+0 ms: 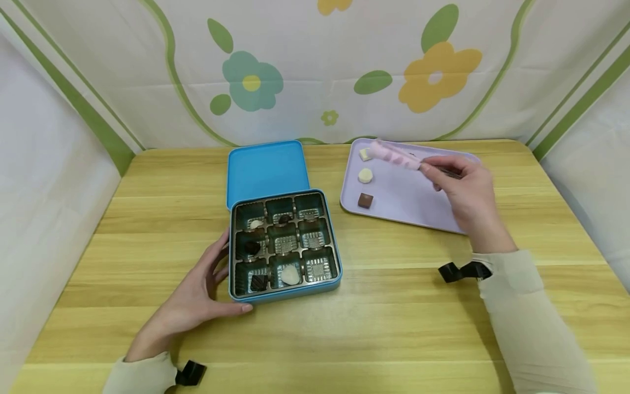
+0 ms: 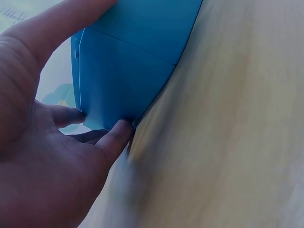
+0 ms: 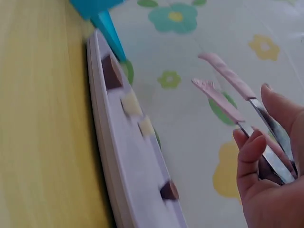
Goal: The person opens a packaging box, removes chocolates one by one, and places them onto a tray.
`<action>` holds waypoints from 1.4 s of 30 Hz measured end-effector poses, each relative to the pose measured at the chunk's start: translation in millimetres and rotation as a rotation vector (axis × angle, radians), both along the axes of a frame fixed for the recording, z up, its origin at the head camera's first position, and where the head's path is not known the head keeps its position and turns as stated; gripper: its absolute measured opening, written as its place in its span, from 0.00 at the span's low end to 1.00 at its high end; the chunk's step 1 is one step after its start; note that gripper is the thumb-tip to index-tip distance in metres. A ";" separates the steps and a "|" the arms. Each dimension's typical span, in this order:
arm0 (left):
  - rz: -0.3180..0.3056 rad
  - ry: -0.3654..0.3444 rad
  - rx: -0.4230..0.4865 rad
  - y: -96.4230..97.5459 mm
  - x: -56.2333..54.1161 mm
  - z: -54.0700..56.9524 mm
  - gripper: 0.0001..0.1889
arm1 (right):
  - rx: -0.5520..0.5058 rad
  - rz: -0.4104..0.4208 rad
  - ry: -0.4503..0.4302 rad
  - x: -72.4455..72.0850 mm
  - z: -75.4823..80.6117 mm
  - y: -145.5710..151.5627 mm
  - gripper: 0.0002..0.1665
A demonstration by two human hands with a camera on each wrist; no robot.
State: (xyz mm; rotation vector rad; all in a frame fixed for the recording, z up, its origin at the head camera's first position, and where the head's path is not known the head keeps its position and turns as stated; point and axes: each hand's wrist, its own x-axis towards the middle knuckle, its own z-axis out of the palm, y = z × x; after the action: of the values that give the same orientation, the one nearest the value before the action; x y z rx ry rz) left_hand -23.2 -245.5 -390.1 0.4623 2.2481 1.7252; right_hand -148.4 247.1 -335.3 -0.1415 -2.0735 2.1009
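My right hand grips a pair of tongs with pink tips and metal arms, above the lilac tray. The tips stand apart in the right wrist view, nothing between them. Below lie a white square chocolate, a round white one and a brown square one. My left hand holds the blue tin at its front left corner, thumb along the front, fingers at the left side. Its divided insert holds dark chocolates and white ones; several compartments hold none.
A blue lid lies behind the tin, its front edge under or against it. Another dark chocolate sits farther along the tray. A flowered cloth hangs behind the wooden table.
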 end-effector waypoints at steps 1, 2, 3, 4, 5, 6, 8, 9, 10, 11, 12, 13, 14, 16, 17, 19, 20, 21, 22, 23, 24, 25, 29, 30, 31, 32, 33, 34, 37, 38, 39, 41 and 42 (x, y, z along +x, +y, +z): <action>0.000 0.003 0.005 0.2 -0.1 -0.4 0.76 | 0.023 0.029 0.004 2.3 1.2 -6.5 0.13; 0.001 0.005 0.007 0.4 -0.1 -0.7 0.76 | 0.073 0.055 0.003 5.2 2.5 -13.1 0.13; 0.003 0.008 0.007 0.4 -0.1 -1.0 0.76 | 0.133 0.076 0.002 8.1 3.9 -19.8 0.13; 0.006 0.010 0.004 0.5 -0.1 -1.3 0.76 | 0.196 0.099 0.000 11.1 5.5 -26.5 0.14; 0.009 0.013 0.000 0.5 -0.2 -1.5 0.76 | 0.258 0.121 -0.001 13.8 7.1 -33.4 0.14; 0.012 0.015 -0.004 0.5 -0.5 -1.7 0.76 | 0.328 0.143 0.000 16.4 8.9 -40.3 0.15; 0.015 0.019 -0.010 0.8 -1.4 -2.2 0.76 | 0.419 0.185 0.037 19.8 11.5 -54.2 0.16; 0.016 0.020 -0.013 1.1 -2.0 -2.3 0.76 | 0.452 0.206 0.063 20.7 12.6 -61.1 0.16; 0.017 0.021 -0.016 1.3 -2.5 -2.5 0.76 | 0.481 0.229 0.093 21.1 13.5 -67.9 0.16; 0.016 0.021 -0.016 1.7 -3.0 -2.6 0.76 | 0.504 0.247 0.126 20.9 14.2 -75.1 0.15; 0.017 0.020 -0.017 2.1 -3.3 -2.7 0.75 | 0.519 0.268 0.158 20.7 14.7 -81.6 0.14; 0.016 0.020 -0.019 2.7 -3.6 -2.9 0.75 | 0.527 0.287 0.191 20.0 14.8 -87.8 0.13; 0.015 0.019 -0.019 3.3 -3.6 -3.4 0.75 | 0.540 0.305 0.225 19.4 15.0 -93.2 0.12; 0.014 0.019 -0.019 4.9 -3.3 -4.1 0.75 | 0.540 0.344 0.272 18.8 15.6 -103.0 0.11; 0.014 0.018 -0.018 5.6 -3.0 -4.3 0.75 | 0.545 0.360 0.293 18.4 15.4 -106.9 0.10; 0.012 0.022 -0.020 6.7 -2.4 -4.6 0.75 | 0.571 0.384 0.337 18.0 14.9 -112.8 0.09; 0.012 0.022 -0.020 7.0 -2.2 -4.7 0.75 | 0.584 0.392 0.358 17.8 14.6 -115.1 0.09; 0.012 0.023 -0.021 7.3 -2.0 -4.5 0.75 | 0.593 0.400 0.377 17.4 14.3 -117.2 0.08; 0.013 0.023 -0.021 7.5 -2.0 -4.3 0.75 | 0.605 0.408 0.395 16.5 13.4 -118.7 0.08; 0.012 0.022 -0.021 7.4 -2.0 -4.2 0.75 | 0.616 0.415 0.412 16.1 13.4 -120.1 0.08; 0.011 0.022 -0.021 7.5 -2.3 -4.1 0.75 | 0.626 0.422 0.429 15.8 13.3 -121.4 0.08; 0.010 0.020 -0.021 7.6 -2.5 -4.1 0.75 | 0.635 0.428 0.444 15.5 13.2 -122.4 0.08; 0.010 0.014 -0.019 8.8 -3.5 -4.1 0.74 | 0.685 0.449 0.496 14.3 13.7 -125.8 0.08; 0.010 0.015 -0.016 9.3 -3.8 -4.1 0.74 | 0.700 0.451 0.508 13.9 13.8 -126.4 0.08; 0.008 0.015 -0.011 9.9 -4.0 -4.3 0.74 | 0.717 0.451 0.517 13.7 14.4 -126.9 0.08; 0.007 0.014 -0.008 10.4 -4.1 -4.4 0.74 | 0.731 0.453 0.523 13.5 15.4 -127.4 0.08; 0.006 0.013 -0.006 10.9 -4.1 -4.6 0.74 | 0.746 0.456 0.525 13.1 16.9 -128.1 0.08; 0.004 0.010 -0.003 11.4 -4.1 -4.9 0.74 | 0.762 0.464 0.525 12.8 19.4 -129.0 0.08; 0.001 0.003 -0.008 11.4 -4.0 -5.0 0.74 | 0.837 0.514 0.503 9.0 30.6 -135.6 0.09; 0.002 0.002 -0.012 11.0 -4.1 -4.9 0.74 | 0.871 0.536 0.487 6.7 35.7 -139.4 0.09; 0.003 0.003 -0.014 10.7 -4.2 -4.9 0.74 | 0.911 0.562 0.473 3.7 41.0 -143.9 0.10; 0.008 0.009 -0.014 10.4 -4.3 -5.1 0.74 | 0.996 0.623 0.434 -3.1 49.9 -154.2 0.10; 0.010 0.012 -0.011 10.5 -4.4 -5.2 0.75 | 1.033 0.656 0.419 -6.3 52.9 -159.3 0.10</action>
State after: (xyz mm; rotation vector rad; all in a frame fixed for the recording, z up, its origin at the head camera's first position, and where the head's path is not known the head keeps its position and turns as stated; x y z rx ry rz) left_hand -27.6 -235.0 -395.3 0.4601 2.2711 1.7182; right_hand -154.7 87.8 -282.4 1.1138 -2.7796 0.8283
